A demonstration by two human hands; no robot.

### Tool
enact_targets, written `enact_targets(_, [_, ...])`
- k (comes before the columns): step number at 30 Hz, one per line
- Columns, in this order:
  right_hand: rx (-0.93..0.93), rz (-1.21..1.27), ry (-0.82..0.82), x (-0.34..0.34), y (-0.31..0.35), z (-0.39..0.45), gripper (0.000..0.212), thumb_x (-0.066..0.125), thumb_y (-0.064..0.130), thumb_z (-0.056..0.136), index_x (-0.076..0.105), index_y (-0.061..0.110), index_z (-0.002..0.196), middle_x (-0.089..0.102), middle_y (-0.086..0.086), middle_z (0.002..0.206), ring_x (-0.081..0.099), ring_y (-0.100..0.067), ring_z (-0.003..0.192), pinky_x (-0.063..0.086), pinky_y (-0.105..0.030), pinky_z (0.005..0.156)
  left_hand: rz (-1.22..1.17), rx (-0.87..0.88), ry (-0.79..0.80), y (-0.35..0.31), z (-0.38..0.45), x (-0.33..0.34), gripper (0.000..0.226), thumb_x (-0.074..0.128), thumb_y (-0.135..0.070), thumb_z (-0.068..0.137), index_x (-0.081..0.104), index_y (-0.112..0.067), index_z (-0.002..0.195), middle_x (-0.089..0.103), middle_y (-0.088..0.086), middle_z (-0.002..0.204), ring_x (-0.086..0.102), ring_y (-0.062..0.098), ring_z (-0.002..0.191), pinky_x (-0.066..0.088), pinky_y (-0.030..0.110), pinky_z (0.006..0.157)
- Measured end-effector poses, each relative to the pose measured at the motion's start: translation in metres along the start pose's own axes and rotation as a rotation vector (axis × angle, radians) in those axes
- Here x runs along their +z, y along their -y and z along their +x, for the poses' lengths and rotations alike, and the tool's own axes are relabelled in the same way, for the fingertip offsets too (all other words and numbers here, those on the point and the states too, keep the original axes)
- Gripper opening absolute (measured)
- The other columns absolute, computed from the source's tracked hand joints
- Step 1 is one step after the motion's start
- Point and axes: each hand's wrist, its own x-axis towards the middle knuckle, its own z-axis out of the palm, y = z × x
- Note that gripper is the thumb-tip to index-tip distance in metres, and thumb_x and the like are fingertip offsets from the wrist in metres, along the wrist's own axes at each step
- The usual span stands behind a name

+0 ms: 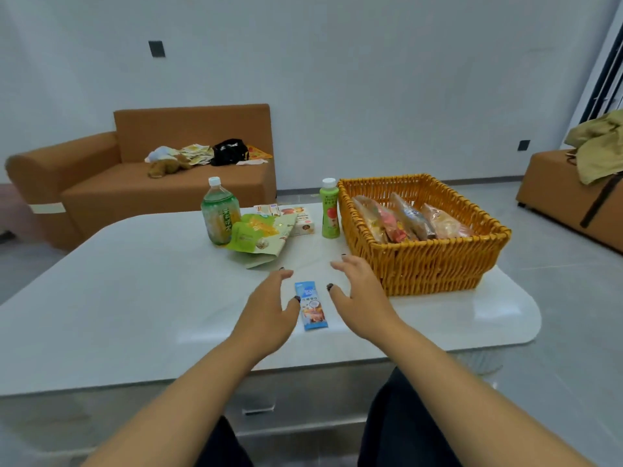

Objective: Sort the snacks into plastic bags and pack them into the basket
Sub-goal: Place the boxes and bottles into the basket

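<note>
**White worktop in a grey-walled room**

A glossy white worktop (135, 298) stands before an orange sofa (151, 183). Both hands hover above it with fingers spread, holding nothing: left hand (269, 308) and right hand (360, 294) flank a blue snack sachet (312, 306) lying flat. Beyond lie green snack packets (259, 237) and two green bottles. The wicker basket (431, 264), right, holds bagged snacks (404, 219).

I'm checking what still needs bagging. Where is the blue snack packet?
In the head view, the blue snack packet lies flat on the white table, near its front edge, between the left hand and right hand, left of the basket.
</note>
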Motion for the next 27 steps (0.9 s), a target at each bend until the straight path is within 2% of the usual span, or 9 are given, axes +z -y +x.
enact_targets(3, [0.158, -0.051, 0.155, 0.043, -0.011, -0.014, 0.052, 0.046, 0.025, 0.1, 0.029, 0.017, 0.149, 0.012, -0.001, 0.159, 0.012, -0.016, 0.147, 0.02, -0.028, 0.115, 0.008, -0.009, 0.085, 0.044, -0.016, 0.025, 0.053, 0.046, -0.025, 0.102, 0.028, -0.029, 0.151, 0.014, -0.006, 0.164, 0.005, 0.011, 0.151, 0.012, 0.025, 0.118])
enact_targets(5, [0.259, -0.176, 0.33, 0.065, -0.019, -0.018, 0.062, 0.04, 0.033, 0.102, 0.01, 0.017, 0.154, -0.004, -0.005, 0.161, -0.005, -0.025, 0.148, 0.011, -0.036, 0.119, 0.037, -0.035, 0.123, 0.07, -0.02, 0.037, 0.055, 0.042, -0.026, 0.103, 0.021, -0.032, 0.153, 0.006, -0.005, 0.165, -0.004, 0.011, 0.151, 0.008, 0.028, 0.12])
enact_targets(7, [0.253, -0.248, 0.395, 0.078, -0.026, -0.013, 0.064, 0.037, 0.036, 0.102, 0.003, 0.02, 0.154, -0.01, -0.005, 0.161, -0.013, -0.026, 0.148, 0.005, -0.038, 0.12, 0.113, -0.088, 0.156, 0.089, -0.013, 0.045, 0.057, 0.039, -0.03, 0.104, 0.012, -0.03, 0.155, 0.0, -0.001, 0.165, -0.008, 0.015, 0.151, 0.004, 0.034, 0.122])
enact_targets(11, [0.214, -0.281, 0.331, 0.095, -0.041, 0.024, 0.06, 0.035, 0.036, 0.103, 0.006, 0.022, 0.154, -0.003, 0.0, 0.162, -0.01, -0.021, 0.149, 0.007, -0.035, 0.119, 0.229, -0.119, 0.147, 0.107, 0.037, 0.057, 0.068, 0.033, -0.039, 0.104, -0.007, -0.019, 0.156, -0.011, 0.004, 0.164, -0.014, 0.021, 0.15, -0.003, 0.041, 0.122])
enact_targets(16, [0.18, -0.235, 0.199, 0.12, -0.072, 0.108, 0.055, 0.033, 0.033, 0.103, 0.015, 0.022, 0.153, 0.004, 0.002, 0.161, -0.006, -0.016, 0.148, 0.011, -0.032, 0.118, 0.303, -0.093, -0.001, 0.122, 0.121, 0.078, 0.08, 0.034, -0.045, 0.102, -0.018, -0.012, 0.153, -0.019, 0.005, 0.163, -0.022, 0.023, 0.149, -0.008, 0.043, 0.121])
enact_targets(18, [0.153, -0.229, 0.171, 0.129, -0.087, 0.14, 0.053, 0.035, 0.032, 0.102, 0.019, 0.021, 0.152, 0.007, 0.0, 0.161, -0.004, -0.016, 0.148, 0.009, -0.032, 0.118, 0.324, -0.021, -0.122, 0.129, 0.152, 0.082, 0.081, 0.036, -0.044, 0.101, -0.019, -0.013, 0.152, -0.02, 0.004, 0.163, -0.023, 0.022, 0.148, -0.012, 0.041, 0.118])
enact_targets(20, [0.203, -0.196, 0.112, 0.136, -0.095, 0.156, 0.052, 0.036, 0.032, 0.102, 0.022, 0.021, 0.151, 0.011, 0.0, 0.16, 0.001, -0.016, 0.147, 0.009, -0.031, 0.117, 0.295, 0.053, -0.218, 0.138, 0.173, 0.085, 0.081, 0.037, -0.045, 0.1, -0.015, -0.014, 0.154, -0.016, 0.003, 0.163, -0.021, 0.021, 0.149, -0.015, 0.039, 0.116])
enact_targets(22, [0.237, -0.182, 0.064, 0.144, -0.099, 0.16, 0.051, 0.035, 0.034, 0.101, 0.025, 0.021, 0.15, 0.015, 0.001, 0.159, 0.004, -0.015, 0.147, 0.01, -0.03, 0.117, 0.239, 0.044, -0.277, 0.146, 0.182, 0.09, 0.082, 0.033, -0.053, 0.097, -0.012, -0.015, 0.154, -0.011, 0.004, 0.164, -0.019, 0.021, 0.149, -0.018, 0.038, 0.114])
enact_targets(27, [0.253, -0.308, 0.119, 0.148, -0.101, 0.156, 0.055, 0.03, 0.038, 0.101, 0.02, 0.019, 0.152, 0.014, 0.003, 0.16, 0.005, -0.011, 0.148, 0.008, -0.027, 0.116, 0.183, 0.102, -0.22, 0.15, 0.187, 0.104, 0.08, 0.036, -0.05, 0.094, -0.011, -0.023, 0.153, -0.005, 0.009, 0.164, -0.015, 0.025, 0.15, -0.011, 0.044, 0.119])
